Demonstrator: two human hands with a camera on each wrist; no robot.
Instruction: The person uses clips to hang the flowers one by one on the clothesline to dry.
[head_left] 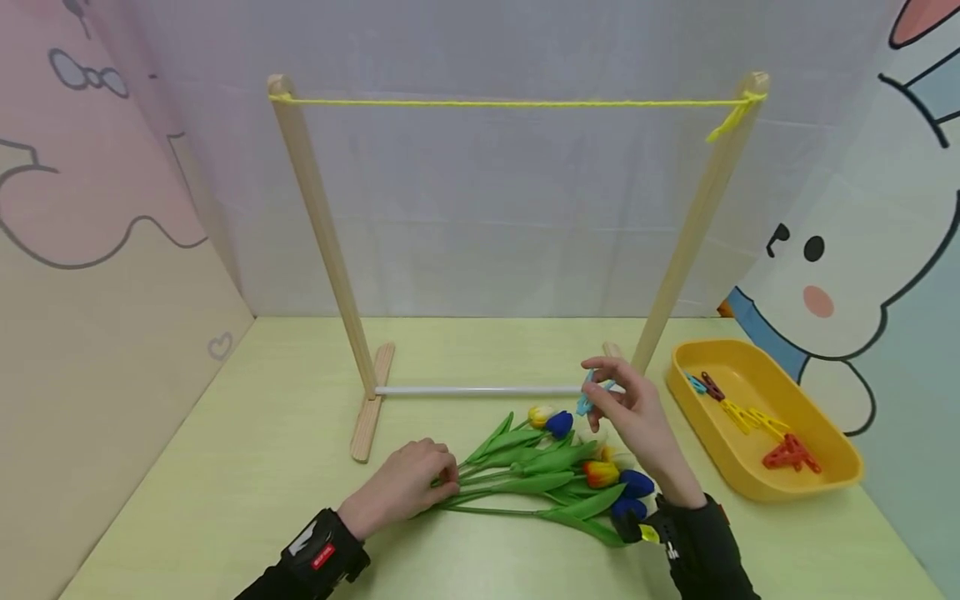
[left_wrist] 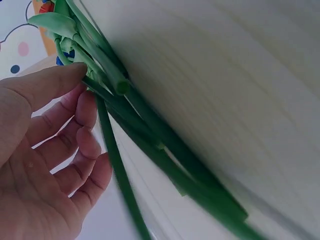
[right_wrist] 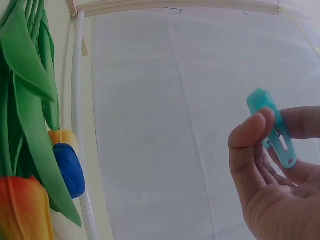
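Note:
Artificial tulips [head_left: 525,475] with green stems and leaves lie in a bunch on the table, their blue, yellow, white and red-orange heads toward the right. My left hand [head_left: 408,483] is at the stem ends, where thumb and forefinger pinch a green stem [left_wrist: 112,102], as the left wrist view shows. Above the flower heads, my right hand [head_left: 630,408] holds a light blue clothespin [right_wrist: 272,127] between thumb and fingers. In the right wrist view a blue tulip head [right_wrist: 69,170] and a red-orange one [right_wrist: 22,210] appear at the left, apart from that hand.
A wooden frame [head_left: 322,225] stands behind the flowers, with a yellow string [head_left: 495,103] tied across its top and a white rod [head_left: 480,391] low between its posts. At the right, a yellow tray [head_left: 701,425] contains several red, yellow, brown and blue clothespins [head_left: 791,454].

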